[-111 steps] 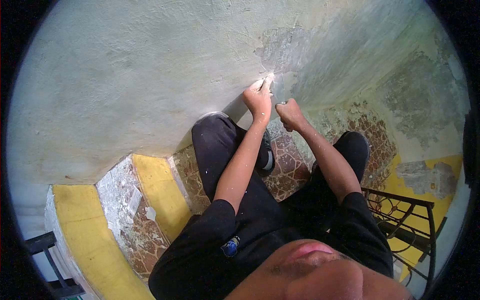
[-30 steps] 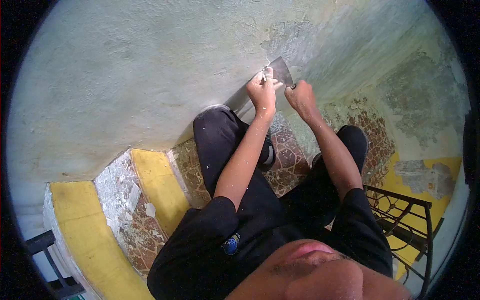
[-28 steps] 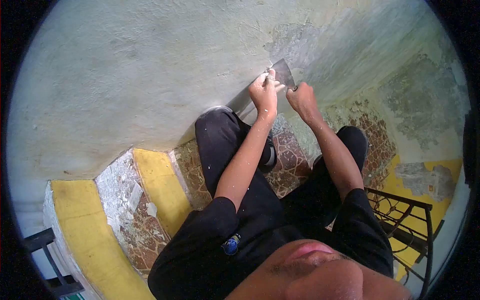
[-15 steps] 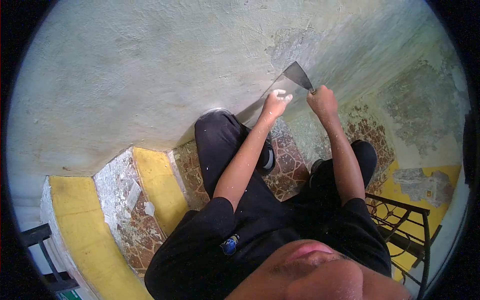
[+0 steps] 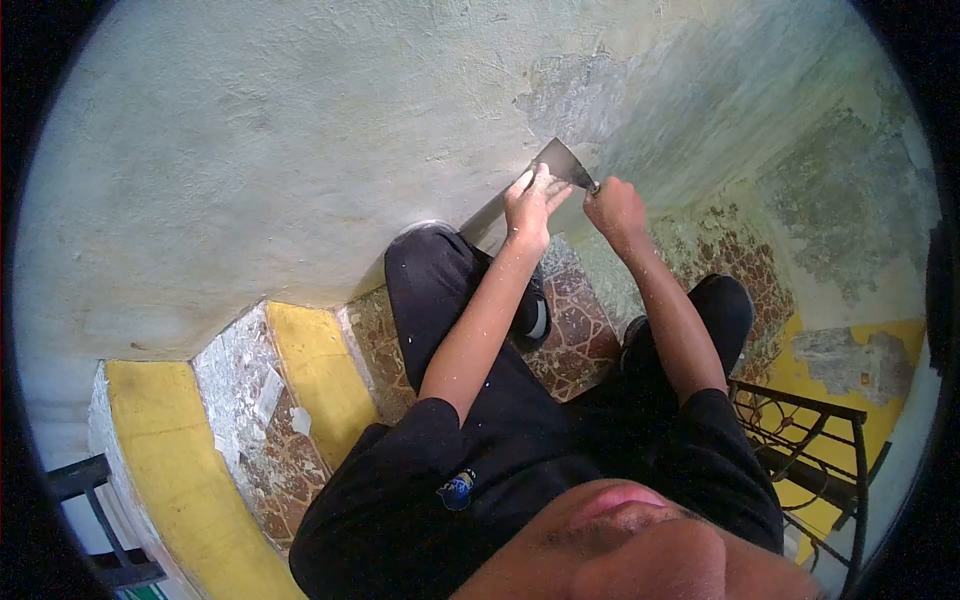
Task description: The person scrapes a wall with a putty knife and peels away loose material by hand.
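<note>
Left edge of view: dark metal frame [image 5: 95, 520] low in the corner. Next to it, curved stair steps [image 5: 255, 420], yellow-painted edges, mottled brown tile treads dusted with pale flakes and chips. Above them a broad pale green plaster wall [image 5: 280, 140], rough-textured, curving round the stair.

Centre: person seated or crouched on the steps, black shirt and trousers speckled white. Left hand [image 5: 530, 200] raised to the wall, fingers extended and loosely spread, fingertips pressing on the flat metal blade of a scraper [image 5: 562, 162]. Not wrapped round anything. Blade lies against the wall just below a grey patch [image 5: 575, 95] where paint is gone.

Just right of that: right hand [image 5: 615, 208] closed in a fist round the scraper's handle, blade end projecting up and left from the fist. The two hands sit close together, blade between them.

Further right: wall paint flaking in large grey and yellow patches. Lower right: black wrought-iron railing [image 5: 820, 440] with scrollwork, beside the person's right leg.
</note>
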Motion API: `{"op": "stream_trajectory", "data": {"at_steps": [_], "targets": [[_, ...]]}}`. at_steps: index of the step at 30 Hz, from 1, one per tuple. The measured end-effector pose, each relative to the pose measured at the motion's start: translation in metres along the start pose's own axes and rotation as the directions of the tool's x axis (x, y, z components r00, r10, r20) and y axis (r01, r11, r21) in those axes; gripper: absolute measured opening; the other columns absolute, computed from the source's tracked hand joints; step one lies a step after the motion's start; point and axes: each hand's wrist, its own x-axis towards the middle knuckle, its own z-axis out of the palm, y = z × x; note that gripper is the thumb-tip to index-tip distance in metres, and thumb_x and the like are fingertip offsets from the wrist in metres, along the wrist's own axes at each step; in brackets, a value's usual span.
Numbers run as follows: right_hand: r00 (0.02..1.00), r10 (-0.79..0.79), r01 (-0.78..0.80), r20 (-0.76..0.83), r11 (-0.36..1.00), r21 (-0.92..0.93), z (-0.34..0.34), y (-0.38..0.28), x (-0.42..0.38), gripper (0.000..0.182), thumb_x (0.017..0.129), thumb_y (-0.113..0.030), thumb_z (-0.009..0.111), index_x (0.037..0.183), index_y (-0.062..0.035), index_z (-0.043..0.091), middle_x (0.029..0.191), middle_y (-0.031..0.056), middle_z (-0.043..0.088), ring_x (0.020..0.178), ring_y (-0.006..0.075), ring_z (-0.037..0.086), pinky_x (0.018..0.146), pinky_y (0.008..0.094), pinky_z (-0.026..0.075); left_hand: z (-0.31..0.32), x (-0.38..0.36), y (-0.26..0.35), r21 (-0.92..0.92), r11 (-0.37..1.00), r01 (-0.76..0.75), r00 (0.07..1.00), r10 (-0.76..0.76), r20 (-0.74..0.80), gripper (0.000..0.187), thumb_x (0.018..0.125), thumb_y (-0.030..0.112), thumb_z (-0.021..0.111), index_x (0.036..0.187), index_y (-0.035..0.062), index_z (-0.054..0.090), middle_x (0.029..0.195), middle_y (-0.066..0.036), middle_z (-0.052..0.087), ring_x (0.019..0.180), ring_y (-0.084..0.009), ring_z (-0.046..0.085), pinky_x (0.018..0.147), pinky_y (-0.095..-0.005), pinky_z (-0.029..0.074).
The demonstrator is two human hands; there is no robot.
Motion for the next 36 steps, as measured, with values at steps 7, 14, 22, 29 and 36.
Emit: {"op": "stream_trajectory", "data": {"at_steps": [7, 14, 22, 29, 36], "targets": [[0.998, 0.062, -0.060, -0.026, 0.997, 0.058, 0.001, -0.005, -0.006, 0.028, 0.085, -0.024, 0.065, 0.092, 0.0023, 0.075, 0.092, 0.0282, 0.072, 0.092, 0.0462, 0.071, 0.081, 0.0514, 0.058, -0.001, 0.006, -0.002, 0.047, 0.998, -0.032, 0.999, 0.032, -0.001, 0.044, 0.104, 0.019, 0.062, 0.125, -0.0178, 0.051, 0.114, -0.022, 0.057, 0.104, -0.0365, 0.067, 0.090, -0.0455, 0.064], [0.997, 0.079, -0.081, 0.027, 0.991, 0.109, 0.007, -0.006, -0.014, 0.034, 0.084, -0.027, 0.067, 0.094, 0.0052, 0.074, 0.092, 0.0319, 0.071, 0.093, 0.0489, 0.069, 0.082, 0.0513, 0.057, 0.006, 0.005, -0.008, 0.102, 0.990, -0.095, 0.993, 0.101, -0.059, 0.032, 0.103, 0.016, 0.061, 0.111, -0.0153, 0.061, 0.096, -0.016, 0.063, 0.085, -0.0267, 0.069, 0.074, -0.0390, 0.065], [0.982, 0.102, -0.137, 0.158, 0.965, 0.226, 0.021, -0.012, -0.007, 0.038, 0.082, -0.027, 0.066, 0.094, 0.0092, 0.072, 0.095, 0.0355, 0.069, 0.097, 0.0492, 0.068, 0.085, 0.0520, 0.055, 0.008, 0.003, -0.003, 0.293, 0.931, -0.216, 0.953, 0.266, -0.143, 0.027, 0.101, 0.012, 0.063, 0.106, -0.0141, 0.067, 0.086, -0.013, 0.066, 0.074, -0.0200, 0.067, 0.064, -0.0363, 0.065], [0.993, 0.069, -0.092, 0.100, 0.967, 0.239, 0.015, -0.017, -0.006, 0.040, 0.082, -0.027, 0.064, 0.092, 0.0106, 0.071, 0.094, 0.0369, 0.068, 0.096, 0.0511, 0.067, 0.084, 0.0528, 0.054, 0.010, 0.001, -0.003, 0.233, 0.938, -0.255, 0.940, 0.297, -0.167, 0.027, 0.102, 0.012, 0.063, 0.108, -0.0139, 0.066, 0.084, -0.012, 0.066, 0.070, -0.0175, 0.066, 0.064, -0.0349, 0.064], [0.996, -0.083, 0.067, 0.032, 0.941, 0.333, -0.018, -0.070, -0.005, 0.038, 0.083, -0.028, 0.065, 0.090, 0.0088, 0.072, 0.091, 0.0354, 0.068, 0.092, 0.0514, 0.067, 0.081, 0.0534, 0.055, 0.013, -0.017, 0.051, 0.159, 0.871, -0.465, 0.874, 0.481, -0.073, 0.034, 0.103, 0.023, 0.064, 0.096, -0.0104, 0.063, 0.084, -0.017, 0.068, 0.069, -0.0219, 0.071, 0.063, -0.0341, 0.064]]}}
